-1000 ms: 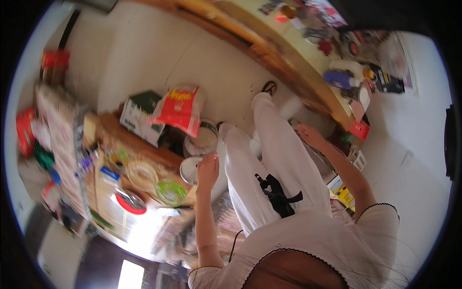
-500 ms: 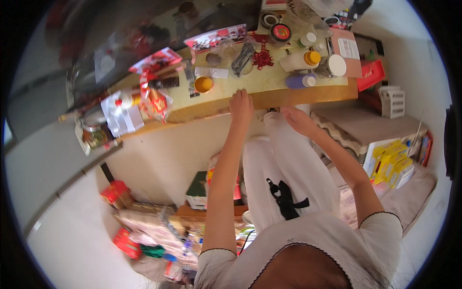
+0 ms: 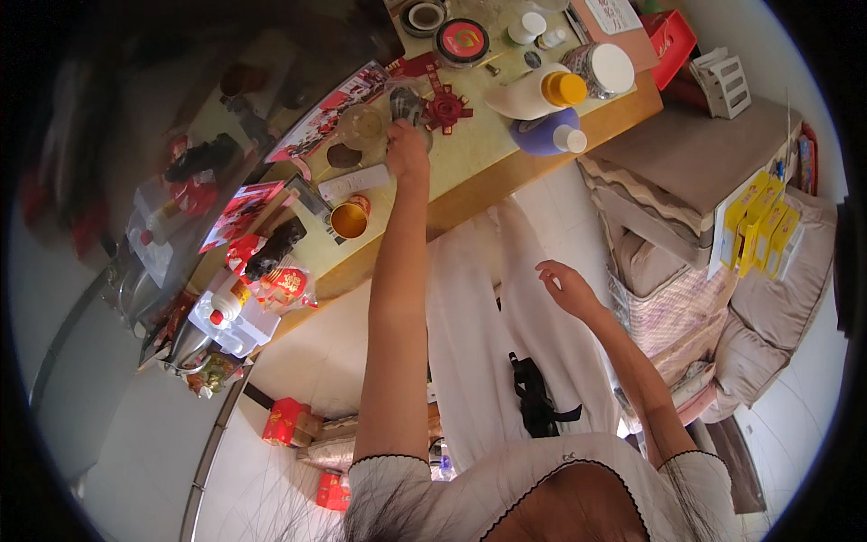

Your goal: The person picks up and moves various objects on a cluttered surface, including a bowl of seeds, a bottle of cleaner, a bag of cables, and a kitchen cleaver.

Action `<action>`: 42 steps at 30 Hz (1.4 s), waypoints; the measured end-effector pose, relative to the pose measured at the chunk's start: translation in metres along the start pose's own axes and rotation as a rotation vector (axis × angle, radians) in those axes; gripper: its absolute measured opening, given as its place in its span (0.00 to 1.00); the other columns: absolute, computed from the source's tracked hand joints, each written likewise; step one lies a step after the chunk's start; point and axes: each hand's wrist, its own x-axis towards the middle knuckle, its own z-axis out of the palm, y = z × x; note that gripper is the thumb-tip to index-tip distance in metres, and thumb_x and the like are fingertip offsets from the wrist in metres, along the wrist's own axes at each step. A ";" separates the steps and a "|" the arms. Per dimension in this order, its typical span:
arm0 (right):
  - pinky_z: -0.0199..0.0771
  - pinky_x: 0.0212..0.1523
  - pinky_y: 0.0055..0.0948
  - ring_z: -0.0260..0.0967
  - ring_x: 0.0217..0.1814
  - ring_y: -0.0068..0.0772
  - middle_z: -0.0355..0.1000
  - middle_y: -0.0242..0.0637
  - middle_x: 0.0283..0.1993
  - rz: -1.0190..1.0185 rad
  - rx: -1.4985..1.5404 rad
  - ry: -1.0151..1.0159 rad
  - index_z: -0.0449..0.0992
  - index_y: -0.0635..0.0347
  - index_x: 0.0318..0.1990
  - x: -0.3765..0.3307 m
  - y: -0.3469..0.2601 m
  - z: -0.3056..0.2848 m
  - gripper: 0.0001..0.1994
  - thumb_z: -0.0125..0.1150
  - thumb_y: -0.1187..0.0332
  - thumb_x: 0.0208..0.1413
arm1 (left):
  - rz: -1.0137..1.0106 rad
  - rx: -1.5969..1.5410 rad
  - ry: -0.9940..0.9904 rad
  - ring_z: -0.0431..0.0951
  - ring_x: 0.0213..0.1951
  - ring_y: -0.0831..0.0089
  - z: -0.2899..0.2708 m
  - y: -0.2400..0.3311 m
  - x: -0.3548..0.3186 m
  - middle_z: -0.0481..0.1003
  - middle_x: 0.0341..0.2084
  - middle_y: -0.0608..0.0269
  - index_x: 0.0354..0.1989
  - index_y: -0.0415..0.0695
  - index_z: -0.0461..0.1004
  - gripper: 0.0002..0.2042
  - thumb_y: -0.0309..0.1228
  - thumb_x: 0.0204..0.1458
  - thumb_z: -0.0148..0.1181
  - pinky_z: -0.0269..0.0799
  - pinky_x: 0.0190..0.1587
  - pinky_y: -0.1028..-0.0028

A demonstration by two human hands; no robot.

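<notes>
My left hand (image 3: 408, 152) reaches over the table with its fingers curled on the near end of a dark, long bundle in clear plastic (image 3: 406, 106). The fingertips are partly hidden. Beside it lie a red ribbon rosette (image 3: 446, 110) and a clear round container (image 3: 361, 128). Closer to the edge are a slim white remote-like piece (image 3: 354, 182) and an orange-lined cup (image 3: 349, 219). My right hand (image 3: 571, 289) hangs in the air in front of my white trousers, fingers loosely apart, holding nothing.
Toward the right of the table (image 3: 470, 194) stand a white bottle with a yellow cap (image 3: 542, 93), a purple bottle (image 3: 549, 134) and a white-lidded jar (image 3: 603, 70). Red packets (image 3: 280, 280) lie at its left end, beside a large dark screen (image 3: 226, 81). A sofa (image 3: 695, 190) stands right.
My left hand has gone from the table's front edge to the dark bundle. My right hand has come away from near the edge, back toward my body. The view has turned.
</notes>
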 end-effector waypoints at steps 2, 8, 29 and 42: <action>0.63 0.31 0.28 0.64 0.29 0.39 0.66 0.41 0.27 0.011 0.024 -0.015 0.66 0.63 0.34 0.004 -0.003 0.010 0.09 0.45 0.76 0.43 | 0.021 -0.032 0.020 0.71 0.21 0.64 -0.005 -0.002 -0.001 0.66 0.28 0.47 0.34 0.33 0.59 0.13 0.30 0.43 0.46 0.70 0.22 0.74; 0.62 0.32 0.31 0.62 0.31 0.43 0.65 0.43 0.25 -0.131 -0.046 0.057 0.66 0.62 0.34 0.059 -0.006 0.019 0.09 0.44 0.75 0.43 | 0.076 -0.374 0.092 0.71 0.25 0.60 -0.043 -0.013 -0.028 0.68 0.23 0.49 0.28 0.34 0.61 0.07 0.26 0.42 0.45 0.66 0.24 0.69; 0.61 0.40 0.25 0.58 0.43 0.27 0.58 0.38 0.43 -0.301 0.825 0.003 0.58 0.59 0.43 0.168 -0.122 -0.001 0.22 0.58 0.75 0.36 | -0.384 -1.443 -0.227 0.60 0.21 0.87 -0.126 -0.034 -0.185 0.62 0.19 0.71 0.28 0.40 0.61 0.02 0.24 0.47 0.43 0.55 0.23 0.88; 0.57 0.24 0.16 0.61 0.28 0.18 0.66 0.33 0.30 -0.231 0.642 0.823 0.62 0.64 0.37 0.134 -0.079 -0.249 0.16 0.55 0.66 0.41 | -0.310 -1.398 -0.194 0.60 0.20 0.88 -0.148 -0.004 -0.185 0.62 0.18 0.71 0.29 0.41 0.62 0.02 0.24 0.47 0.43 0.56 0.21 0.87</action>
